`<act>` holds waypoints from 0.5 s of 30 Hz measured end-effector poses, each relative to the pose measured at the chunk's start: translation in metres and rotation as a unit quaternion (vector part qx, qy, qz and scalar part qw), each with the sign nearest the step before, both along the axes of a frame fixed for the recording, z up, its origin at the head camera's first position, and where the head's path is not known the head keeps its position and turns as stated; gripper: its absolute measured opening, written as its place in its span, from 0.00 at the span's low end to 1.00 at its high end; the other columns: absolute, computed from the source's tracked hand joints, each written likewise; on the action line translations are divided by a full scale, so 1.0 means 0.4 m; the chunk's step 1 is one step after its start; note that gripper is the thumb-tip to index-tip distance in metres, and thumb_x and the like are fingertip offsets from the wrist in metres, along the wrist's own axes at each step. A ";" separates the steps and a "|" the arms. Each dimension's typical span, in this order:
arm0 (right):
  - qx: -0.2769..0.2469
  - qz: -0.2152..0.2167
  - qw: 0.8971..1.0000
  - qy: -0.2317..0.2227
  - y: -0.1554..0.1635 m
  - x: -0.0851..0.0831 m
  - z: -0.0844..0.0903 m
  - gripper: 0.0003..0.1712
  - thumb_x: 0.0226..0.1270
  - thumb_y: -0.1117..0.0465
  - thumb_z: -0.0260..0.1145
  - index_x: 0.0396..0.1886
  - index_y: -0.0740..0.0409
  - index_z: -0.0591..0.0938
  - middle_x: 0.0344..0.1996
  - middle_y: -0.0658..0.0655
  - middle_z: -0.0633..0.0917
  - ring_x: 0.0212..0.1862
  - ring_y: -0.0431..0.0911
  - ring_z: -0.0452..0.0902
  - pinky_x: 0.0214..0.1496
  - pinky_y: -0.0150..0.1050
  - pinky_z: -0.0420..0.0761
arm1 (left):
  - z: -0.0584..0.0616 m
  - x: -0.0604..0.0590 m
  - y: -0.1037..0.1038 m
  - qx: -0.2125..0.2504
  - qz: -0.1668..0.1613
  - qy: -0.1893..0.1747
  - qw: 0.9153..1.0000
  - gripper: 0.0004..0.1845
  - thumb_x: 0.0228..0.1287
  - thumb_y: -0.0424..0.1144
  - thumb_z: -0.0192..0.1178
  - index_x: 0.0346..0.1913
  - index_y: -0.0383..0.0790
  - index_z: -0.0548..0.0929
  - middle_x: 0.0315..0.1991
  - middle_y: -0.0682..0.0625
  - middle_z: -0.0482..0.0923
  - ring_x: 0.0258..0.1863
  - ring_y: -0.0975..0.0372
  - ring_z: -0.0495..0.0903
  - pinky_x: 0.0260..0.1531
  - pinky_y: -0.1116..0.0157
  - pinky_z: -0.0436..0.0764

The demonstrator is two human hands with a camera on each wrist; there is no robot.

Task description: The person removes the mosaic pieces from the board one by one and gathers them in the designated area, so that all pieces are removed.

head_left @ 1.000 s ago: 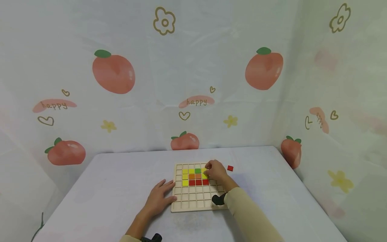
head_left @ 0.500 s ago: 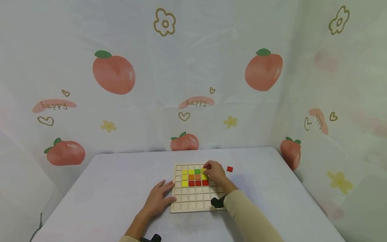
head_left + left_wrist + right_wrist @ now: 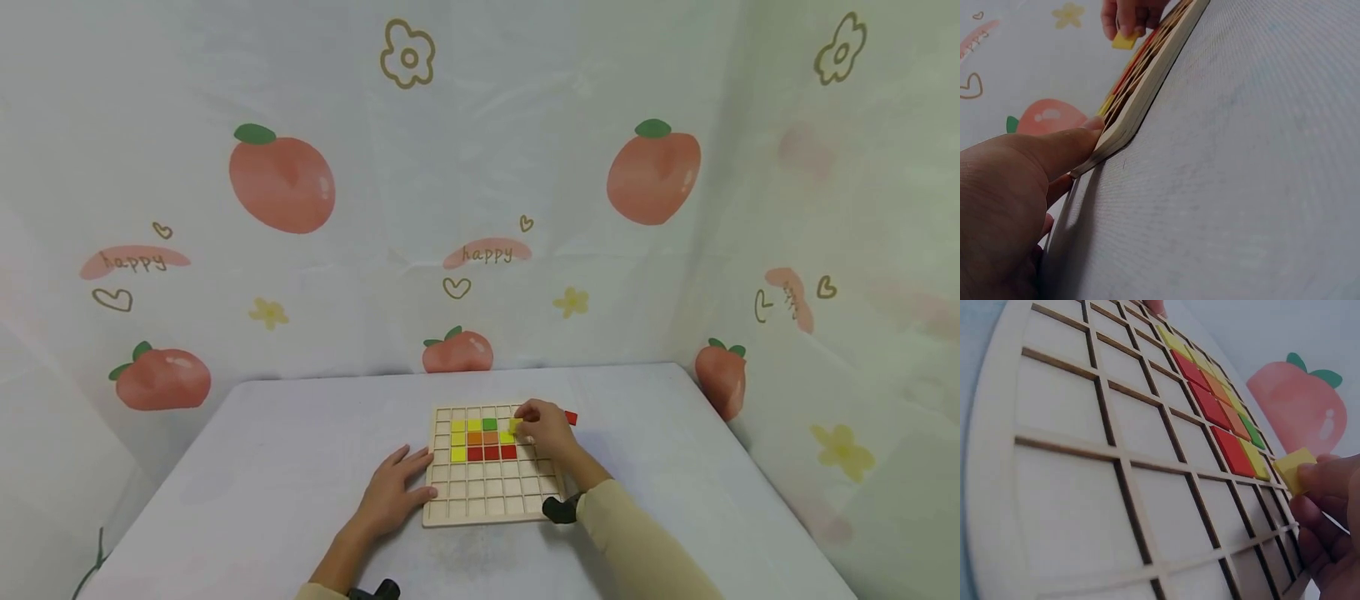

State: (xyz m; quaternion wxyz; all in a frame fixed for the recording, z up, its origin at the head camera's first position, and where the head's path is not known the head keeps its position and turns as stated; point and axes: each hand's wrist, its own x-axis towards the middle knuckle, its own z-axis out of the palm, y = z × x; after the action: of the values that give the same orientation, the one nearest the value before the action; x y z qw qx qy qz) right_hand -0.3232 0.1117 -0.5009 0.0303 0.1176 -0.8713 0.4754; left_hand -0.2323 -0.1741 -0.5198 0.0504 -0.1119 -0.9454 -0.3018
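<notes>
My right hand (image 3: 551, 429) pinches a yellow square tile (image 3: 1293, 470) between thumb and fingers, tilted over the far right part of a wooden grid board (image 3: 487, 485). In the left wrist view that yellow tile (image 3: 1124, 41) shows above the board's surface. The cell right of the green tile (image 3: 490, 424) is bare. Other yellow tiles, two orange tiles (image 3: 1233, 420) and a row of red tiles (image 3: 492, 453) lie in the cells. My left hand (image 3: 393, 493) rests on the table with spread fingers touching the board's left edge; its thumb (image 3: 1069, 149) lies at the rim.
A loose red tile (image 3: 572, 417) lies on the white-covered table (image 3: 262, 467) beyond the board's right side, partly behind my right hand. A fruit-print curtain (image 3: 360, 317) hangs behind and to the right of the table.
The yellow tile has come up out of the cell beside the green one, in my right hand's fingers. That hand has shifted right, towards the loose red tile. My left hand stays put.
</notes>
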 end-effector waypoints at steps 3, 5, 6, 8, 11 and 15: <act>-0.005 0.004 1.000 0.011 0.012 0.006 -0.001 0.06 0.51 0.65 0.65 0.30 0.52 0.78 0.28 0.48 0.78 0.32 0.42 0.73 0.31 0.34 0.75 | -0.001 -0.002 -0.001 0.000 0.004 0.003 1.000 0.33 0.44 0.59 0.60 0.57 0.52 0.71 0.57 0.60 0.65 0.61 0.54 0.53 0.55 0.47 0.54; -0.005 0.007 1.000 0.010 0.018 0.012 -0.003 0.06 0.52 0.65 0.64 0.30 0.51 0.78 0.28 0.47 0.78 0.32 0.42 0.73 0.30 0.34 0.75 | -0.002 -0.003 -0.002 -0.001 0.005 0.005 1.000 0.33 0.43 0.59 0.60 0.56 0.53 0.71 0.57 0.60 0.65 0.61 0.54 0.53 0.55 0.48 0.54; -0.006 0.005 1.000 0.006 0.020 0.016 -0.004 0.06 0.51 0.65 0.65 0.29 0.51 0.78 0.28 0.47 0.78 0.32 0.42 0.73 0.30 0.34 0.75 | -0.003 -0.003 -0.003 -0.001 0.005 0.004 1.000 0.33 0.43 0.59 0.60 0.56 0.53 0.71 0.57 0.61 0.65 0.61 0.54 0.53 0.55 0.48 0.54; -0.005 0.005 1.000 0.002 0.025 0.026 -0.005 0.07 0.51 0.65 0.65 0.29 0.50 0.78 0.27 0.47 0.78 0.31 0.41 0.73 0.30 0.34 0.74 | -0.003 -0.003 -0.003 0.002 0.003 0.006 1.000 0.33 0.43 0.59 0.61 0.56 0.52 0.71 0.57 0.60 0.65 0.61 0.54 0.53 0.54 0.47 0.54; -0.009 0.002 1.000 -0.005 0.032 0.040 -0.003 0.07 0.50 0.64 0.66 0.29 0.50 0.78 0.26 0.47 0.78 0.31 0.41 0.73 0.30 0.34 0.74 | -0.002 0.000 -0.002 0.005 -0.001 0.003 1.000 0.33 0.43 0.59 0.61 0.56 0.52 0.71 0.57 0.60 0.65 0.61 0.54 0.53 0.54 0.47 0.54; -0.014 -0.006 1.000 -0.007 0.048 0.054 0.003 0.07 0.49 0.64 0.67 0.28 0.50 0.78 0.26 0.46 0.79 0.31 0.41 0.73 0.30 0.35 0.74 | -0.001 0.000 0.000 0.004 -0.004 0.004 1.000 0.33 0.43 0.59 0.60 0.56 0.52 0.71 0.57 0.60 0.65 0.61 0.54 0.52 0.54 0.47 0.54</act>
State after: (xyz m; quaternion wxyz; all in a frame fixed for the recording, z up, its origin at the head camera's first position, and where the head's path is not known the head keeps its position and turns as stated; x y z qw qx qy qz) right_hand -0.3016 0.1309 -0.4995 0.0283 0.1085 -0.8654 0.4883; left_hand -0.2321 -0.1742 -0.5203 0.0530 -0.1164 -0.9436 -0.3053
